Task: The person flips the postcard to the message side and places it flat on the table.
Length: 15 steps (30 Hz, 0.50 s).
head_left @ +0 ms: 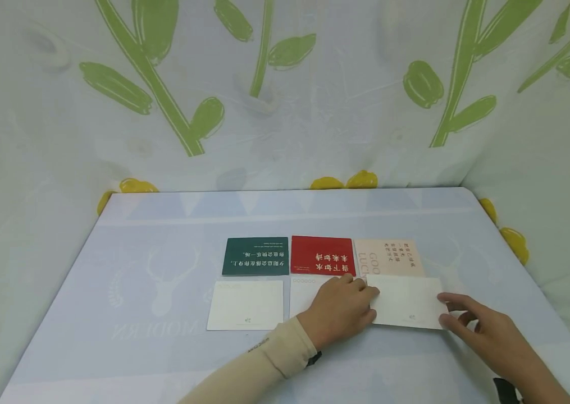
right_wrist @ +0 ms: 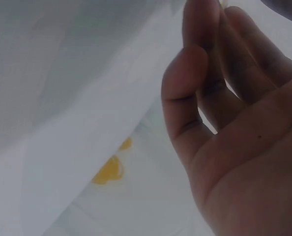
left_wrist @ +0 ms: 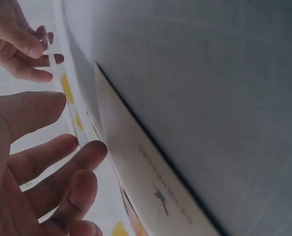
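Note:
My right hand [head_left: 487, 331] pinches the right edge of a white card [head_left: 406, 300] between thumb and fingers. The card looks slightly tilted and overlaps the lower edge of a beige card [head_left: 388, 255] lettered "GOOD LUCK". At its left edge is my left hand [head_left: 337, 311], with fingertips close by; in the left wrist view its thumb and fingers stand apart with nothing between them. That hand and its sleeve partly hide a second white card [head_left: 302, 292]. In the right wrist view the right fingers [right_wrist: 185, 73] are bent, and the card is mostly out of frame.
A green card [head_left: 256, 257] and a red card [head_left: 322, 255] lie in line with the beige one, in a back row. Below the green card lies another white card [head_left: 245, 306]. The pale table [head_left: 153, 359] meets a leaf-patterned cloth [head_left: 340, 129] at its back edge.

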{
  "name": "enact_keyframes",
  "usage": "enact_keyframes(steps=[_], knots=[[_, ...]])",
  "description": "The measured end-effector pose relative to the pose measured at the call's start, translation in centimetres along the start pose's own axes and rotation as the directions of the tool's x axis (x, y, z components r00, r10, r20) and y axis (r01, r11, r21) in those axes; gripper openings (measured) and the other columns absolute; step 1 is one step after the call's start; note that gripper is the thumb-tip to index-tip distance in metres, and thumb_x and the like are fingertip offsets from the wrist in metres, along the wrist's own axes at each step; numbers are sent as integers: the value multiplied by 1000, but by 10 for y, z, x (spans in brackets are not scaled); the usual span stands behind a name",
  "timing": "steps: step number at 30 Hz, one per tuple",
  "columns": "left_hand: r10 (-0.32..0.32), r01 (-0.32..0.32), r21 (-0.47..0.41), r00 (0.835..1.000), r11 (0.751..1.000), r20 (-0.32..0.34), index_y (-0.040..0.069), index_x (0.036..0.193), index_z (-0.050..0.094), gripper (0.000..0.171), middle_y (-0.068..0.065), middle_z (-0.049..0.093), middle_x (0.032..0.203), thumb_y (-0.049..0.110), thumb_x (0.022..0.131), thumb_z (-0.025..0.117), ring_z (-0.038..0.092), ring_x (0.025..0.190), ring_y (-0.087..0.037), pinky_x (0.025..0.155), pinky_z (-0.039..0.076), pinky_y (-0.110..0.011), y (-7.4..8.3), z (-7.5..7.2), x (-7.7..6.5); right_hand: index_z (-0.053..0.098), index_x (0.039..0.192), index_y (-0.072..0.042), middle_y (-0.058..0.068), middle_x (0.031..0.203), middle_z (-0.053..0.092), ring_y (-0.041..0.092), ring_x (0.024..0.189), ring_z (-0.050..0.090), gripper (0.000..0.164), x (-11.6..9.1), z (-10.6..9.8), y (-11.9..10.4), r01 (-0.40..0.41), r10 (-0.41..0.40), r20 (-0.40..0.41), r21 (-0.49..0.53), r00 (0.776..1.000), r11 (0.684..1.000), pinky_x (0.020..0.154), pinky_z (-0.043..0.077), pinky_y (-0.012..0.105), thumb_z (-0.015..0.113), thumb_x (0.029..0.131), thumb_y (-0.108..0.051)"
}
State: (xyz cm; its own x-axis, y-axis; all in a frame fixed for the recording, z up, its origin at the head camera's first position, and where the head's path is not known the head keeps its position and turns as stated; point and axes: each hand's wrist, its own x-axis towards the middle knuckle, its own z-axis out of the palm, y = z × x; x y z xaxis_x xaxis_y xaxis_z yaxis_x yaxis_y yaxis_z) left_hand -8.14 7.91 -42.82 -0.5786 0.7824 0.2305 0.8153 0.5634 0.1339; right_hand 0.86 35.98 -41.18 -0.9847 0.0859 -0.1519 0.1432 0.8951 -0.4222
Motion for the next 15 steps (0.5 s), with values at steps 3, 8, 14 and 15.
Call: enact_keyframes(steps=[3, 8, 14, 15], knots=[[3, -3, 17, 1000, 1000, -1, 21, 122, 73, 33, 5, 73, 108, 36, 93, 70, 60, 85, -10, 67, 44, -17, 0, 2, -1, 61, 136, -12, 10, 116, 69, 17, 86, 59, 55, 0, 1, -2, 9, -9, 29, 4, 1000, 1000, 62, 47, 27, 69, 94, -47], [-1, 1, 6, 1000, 1000, -1, 21, 123, 72, 34, 5, 72, 108, 36, 93, 71, 60, 86, -10, 69, 45, -17, -2, 3, -2, 62, 135, -10, 10, 117, 69, 15, 84, 59, 54, 1, 2, -4, 10, -11, 56, 13, 998, 1000, 62, 48, 28, 70, 94, -45], [-10, 10, -11, 1000, 1000, 6, 21, 124, 72, 36, 5, 72, 109, 37, 91, 73, 59, 86, -9, 70, 45, -16, -3, 2, -2, 61, 135, -10, 12, 120, 68, 15, 85, 59, 52, 1, 4, -4, 14, -16, 58, 29, 998, 999, 61, 48, 27, 70, 95, -41], [-11, 11, -13, 1000, 1000, 7, 21, 124, 72, 37, 5, 72, 109, 37, 91, 73, 59, 85, -9, 70, 45, -16, -3, 2, -2, 61, 135, -10, 12, 121, 67, 16, 86, 59, 52, 1, 4, -4, 16, -18, 58, 31, 998, 999, 61, 48, 27, 70, 95, -42]])
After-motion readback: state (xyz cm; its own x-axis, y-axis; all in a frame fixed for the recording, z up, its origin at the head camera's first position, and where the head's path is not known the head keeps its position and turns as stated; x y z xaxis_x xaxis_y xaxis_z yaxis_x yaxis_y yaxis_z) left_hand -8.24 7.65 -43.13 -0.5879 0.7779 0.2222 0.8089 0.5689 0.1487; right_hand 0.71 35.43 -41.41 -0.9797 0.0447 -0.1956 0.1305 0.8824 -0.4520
